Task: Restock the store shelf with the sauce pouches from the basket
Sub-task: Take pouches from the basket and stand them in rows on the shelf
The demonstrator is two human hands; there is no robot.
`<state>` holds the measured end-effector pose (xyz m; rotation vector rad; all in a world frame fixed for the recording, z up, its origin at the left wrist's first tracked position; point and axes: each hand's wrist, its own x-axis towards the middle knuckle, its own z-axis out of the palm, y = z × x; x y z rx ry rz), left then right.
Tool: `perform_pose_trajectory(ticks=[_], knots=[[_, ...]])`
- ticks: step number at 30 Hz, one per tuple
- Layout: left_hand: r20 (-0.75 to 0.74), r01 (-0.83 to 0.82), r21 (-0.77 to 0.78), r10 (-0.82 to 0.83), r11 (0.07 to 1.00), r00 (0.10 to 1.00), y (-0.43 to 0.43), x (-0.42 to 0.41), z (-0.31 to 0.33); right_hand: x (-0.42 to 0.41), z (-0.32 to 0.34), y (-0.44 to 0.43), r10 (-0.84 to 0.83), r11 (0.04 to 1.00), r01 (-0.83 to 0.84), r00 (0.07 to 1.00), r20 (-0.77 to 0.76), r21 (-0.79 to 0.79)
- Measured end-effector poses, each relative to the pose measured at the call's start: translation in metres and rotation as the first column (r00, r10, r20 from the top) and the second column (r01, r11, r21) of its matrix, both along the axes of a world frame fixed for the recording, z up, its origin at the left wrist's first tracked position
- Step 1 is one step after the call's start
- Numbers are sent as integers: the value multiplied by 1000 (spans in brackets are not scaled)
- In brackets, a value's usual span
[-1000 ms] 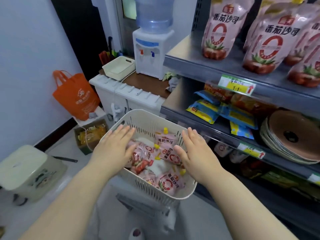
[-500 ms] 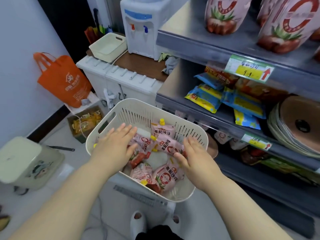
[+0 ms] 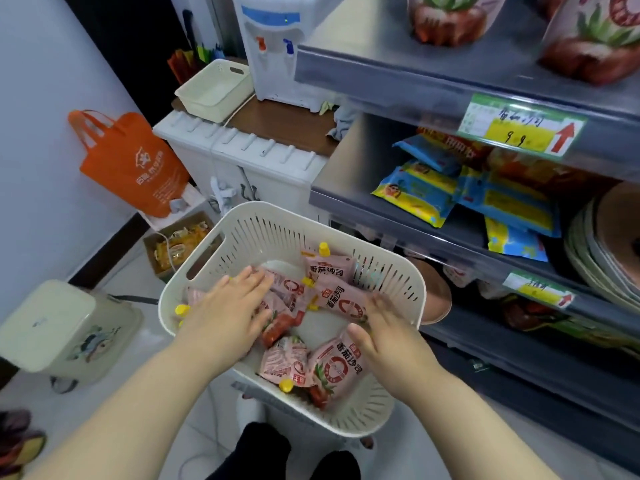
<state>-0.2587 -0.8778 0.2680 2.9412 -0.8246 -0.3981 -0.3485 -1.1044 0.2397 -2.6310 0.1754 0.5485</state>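
Head view | my left hand (image 3: 230, 306) lies flat, fingers straight, on the sauce pouches (image 3: 337, 367) in the basket (image 3: 398, 268), frame centre | my right hand (image 3: 388, 327), fingers straight and loose, touches a pouch at the basket's right side | shelf (image 3: 381, 74) upper right

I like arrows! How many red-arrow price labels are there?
2: one green-and-yellow paper price label on the upper grey metal shelf edge, another on the lower edge. Others may be hidden.
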Motion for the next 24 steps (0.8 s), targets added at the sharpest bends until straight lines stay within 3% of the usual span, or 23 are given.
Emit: perform_pose_trajectory(ticks=[5,8,17,20,24], knots=[[-17,148,12,-147,989,989,-4,24,-23,-1,-10,13,-9,986,15,999,37,-164],[-46,242,29,-240,970,970,2,45,-34,1,-15,23,-99,949,101,995,21,-300],[-85,487,36,-482,873,872,3,116,-58,9,-24,34,-320,857,257,945,-70,-446],[-102,479,-40,-481,877,871,-15,124,-67,11,-25,39,-339,855,257,934,-110,-451],[-235,305,-139,-330,942,914,-49,129,-87,15,-25,46,-394,830,370,919,33,-417]])
